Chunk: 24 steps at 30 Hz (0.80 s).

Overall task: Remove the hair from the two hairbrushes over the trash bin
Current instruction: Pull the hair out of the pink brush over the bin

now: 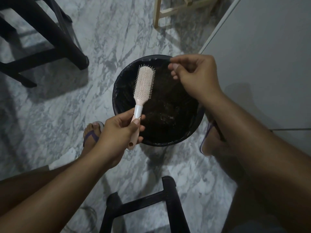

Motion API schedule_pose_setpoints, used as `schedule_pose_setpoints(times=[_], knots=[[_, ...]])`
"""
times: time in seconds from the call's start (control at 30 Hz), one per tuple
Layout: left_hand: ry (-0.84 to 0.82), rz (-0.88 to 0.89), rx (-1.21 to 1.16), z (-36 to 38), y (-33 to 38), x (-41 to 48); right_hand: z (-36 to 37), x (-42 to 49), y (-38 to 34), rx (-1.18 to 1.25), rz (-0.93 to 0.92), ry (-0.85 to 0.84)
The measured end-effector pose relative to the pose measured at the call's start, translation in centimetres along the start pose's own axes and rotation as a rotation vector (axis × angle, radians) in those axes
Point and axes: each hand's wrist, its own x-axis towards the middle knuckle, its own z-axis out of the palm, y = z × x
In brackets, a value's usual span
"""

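Left hand [120, 130] gripping pink hairbrush [143, 86], right hand [193, 76] pinched — over trash bin [117, 91]

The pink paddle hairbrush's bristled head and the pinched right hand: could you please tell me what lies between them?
In the head view, only the black-lined trash bin's dark interior shows between hairbrush and right hand.

hairbrush [144, 83] over trash bin [116, 91], stool [42, 47] left of bin

A pale pink plastic paddle hairbrush [144, 84] has a white collar on its handle and light bristles. The round trash bin [117, 98] is black, lined with glossy black plastic. The marble-patterned floor [117, 31] is white with grey veins. A purple-strapped sandal [91, 135] shows.
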Motion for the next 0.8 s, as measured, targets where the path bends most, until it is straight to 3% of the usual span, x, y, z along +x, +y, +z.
schedule_pose_setpoints(times=[0.2,0.27,0.33,0.43,0.5,0.67,0.8], knots=[[0.03,-0.009,0.013,-0.5,-0.2,0.4,-0.5,0.1,-1.6,0.195,-0.366,0.269],[0.025,0.0,0.006,-0.4,0.0,0.4,-0.7,0.2,-1.0,0.15,-0.382,0.316],[0.022,0.007,0.003,-0.3,0.2,0.3,-0.7,0.3,0.2,-0.015,-0.268,0.211],[0.021,0.017,-0.002,-0.2,0.6,0.2,-0.7,0.1,2.5,-0.449,0.004,-0.173],[0.021,0.024,-0.004,-0.1,0.8,0.1,-0.8,-0.2,2.6,-0.647,0.067,-0.335],[0.003,0.026,-0.001,-0.2,0.7,0.1,-0.7,-0.2,1.4,-0.445,0.038,-0.281],[-0.009,0.025,-0.005,-0.2,0.4,0.1,-0.2,-0.6,0.9,-0.447,-0.124,-0.226]])
